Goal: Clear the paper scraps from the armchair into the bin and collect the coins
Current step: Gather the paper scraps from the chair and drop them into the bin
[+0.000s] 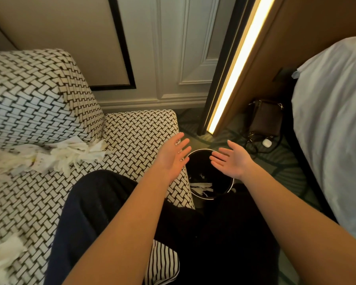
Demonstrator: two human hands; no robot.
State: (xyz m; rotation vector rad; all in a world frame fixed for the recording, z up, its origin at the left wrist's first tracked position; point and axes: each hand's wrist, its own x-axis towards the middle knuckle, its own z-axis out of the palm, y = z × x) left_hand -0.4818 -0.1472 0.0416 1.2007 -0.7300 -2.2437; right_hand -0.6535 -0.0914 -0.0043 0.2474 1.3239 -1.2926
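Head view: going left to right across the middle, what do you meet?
Crumpled white paper scraps, left hand, round black bin, right hand, dark brown bag on the floor, white bedding.

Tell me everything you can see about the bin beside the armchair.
The bin is round and black inside, with a thin pale rim; its material is unclear. It stands upright and open on the carpet, right beside the armchair's front corner. White paper scraps lie at its bottom. The left hand and right hand, both open and holding nothing, hover over its mouth and hide part of the rim; neither plainly touches it. Its outer wall is out of view.
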